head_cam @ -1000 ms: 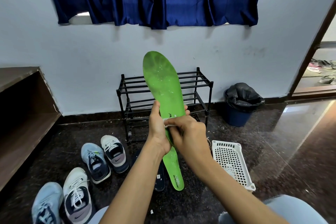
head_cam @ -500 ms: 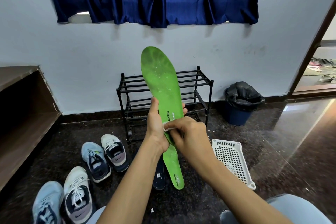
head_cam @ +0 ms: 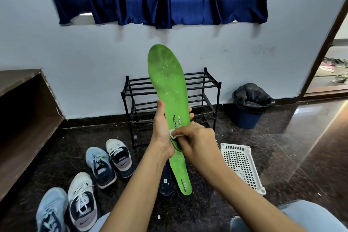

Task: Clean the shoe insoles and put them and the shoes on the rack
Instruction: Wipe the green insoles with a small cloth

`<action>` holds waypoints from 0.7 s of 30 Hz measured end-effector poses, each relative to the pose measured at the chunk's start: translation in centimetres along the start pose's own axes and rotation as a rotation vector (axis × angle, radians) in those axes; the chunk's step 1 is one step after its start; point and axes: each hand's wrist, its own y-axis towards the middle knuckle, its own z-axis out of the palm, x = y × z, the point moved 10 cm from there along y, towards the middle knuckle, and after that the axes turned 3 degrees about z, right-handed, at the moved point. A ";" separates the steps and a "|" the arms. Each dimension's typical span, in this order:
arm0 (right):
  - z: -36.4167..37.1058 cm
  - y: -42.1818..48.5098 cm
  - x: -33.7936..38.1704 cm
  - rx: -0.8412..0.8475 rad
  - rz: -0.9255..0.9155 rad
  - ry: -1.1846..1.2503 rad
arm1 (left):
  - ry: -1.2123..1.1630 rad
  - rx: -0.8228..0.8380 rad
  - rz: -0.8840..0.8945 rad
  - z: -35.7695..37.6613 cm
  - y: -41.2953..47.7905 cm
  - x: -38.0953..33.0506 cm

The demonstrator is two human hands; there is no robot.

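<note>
A green insole [head_cam: 166, 81] stands upright in front of me, its toe end up and speckled with white spots. My left hand [head_cam: 162, 130] grips it around the lower part. My right hand [head_cam: 195, 140] presses a small white wipe [head_cam: 172, 133] against the insole near the heel. A second green insole [head_cam: 180, 171] and a dark insole [head_cam: 165, 181] lie on the floor below my hands. Two pairs of sneakers rest on the floor at left, one nearer the rack [head_cam: 110, 162] and one closer to me [head_cam: 67, 207]. The black shoe rack [head_cam: 205, 84] stands against the wall, bare.
A white perforated plastic basket [head_cam: 242, 165] lies on the dark floor at right. A blue bin with a black liner [head_cam: 249, 105] stands by the wall. A brown wooden shelf [head_cam: 24, 118] fills the left side. An open doorway [head_cam: 331, 73] is at far right.
The held insole has risen a little in the view. My right hand with the wipe has slid slightly down toward the heel end.
</note>
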 end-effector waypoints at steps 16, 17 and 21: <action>0.4 0.2 -0.4 0.043 -0.063 -0.209 | -0.067 0.004 0.013 0.2 0.4 -0.3; 0.5 0.0 -0.4 0.050 -0.056 -0.201 | -0.072 0.003 0.014 0.1 0.5 -0.4; 1.7 -0.9 -0.5 0.135 -0.040 -0.223 | -0.066 0.007 0.024 -0.4 0.6 -1.0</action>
